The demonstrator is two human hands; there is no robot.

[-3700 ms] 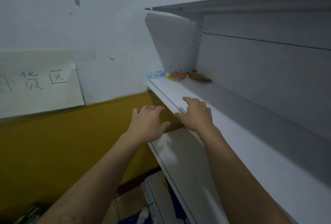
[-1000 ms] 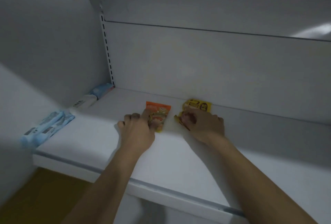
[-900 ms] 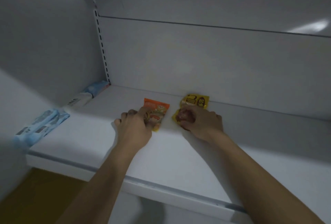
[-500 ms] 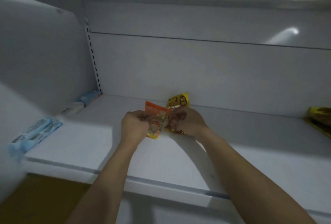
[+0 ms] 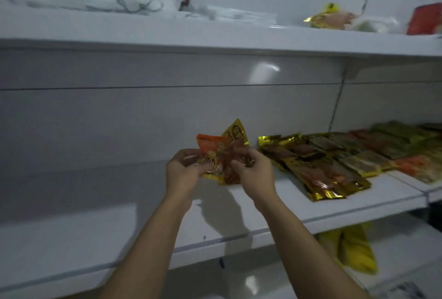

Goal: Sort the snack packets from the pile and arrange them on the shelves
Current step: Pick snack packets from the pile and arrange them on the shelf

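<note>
1. We hold two snack packets in the air above the middle shelf (image 5: 95, 227), in front of its back panel. One is an orange packet (image 5: 210, 146) with a cartoon print. The other is a yellow packet (image 5: 235, 132) with a dark round badge near its top.
2. The orange packet is glossy and turns yellow towards its bottom edge. The yellow packet looks brown lower down.
3. Our left hand (image 5: 183, 173) pinches the orange packet, thumb at its left side and fingers (image 5: 204, 167) curled under it. Our right hand (image 5: 254, 174) grips the lower part of the yellow packet with curled fingers.
4. Both packets stand roughly upright, long axes near vertical, tops up. The yellow packet is tilted so that one corner is uppermost. The two overlap, with the orange packet in front on the left.
5. Our fingers hide much of the lower halves, and the print is too blurred to read.
6. To the right on the same shelf lies a row of packets (image 5: 323, 162). They lie flat and gold-edged, long axes running from the back panel to the front edge. The row is smeared and cut off at the right.
7. On the upper shelf (image 5: 215, 35) we see white bags (image 5: 134, 2), a yellow pouch (image 5: 327, 17) and a red pack (image 5: 425, 22) cut by the frame edge, all blurred. Below the middle shelf, yellow packs (image 5: 354, 248) are partly hidden by its front edge.
</note>
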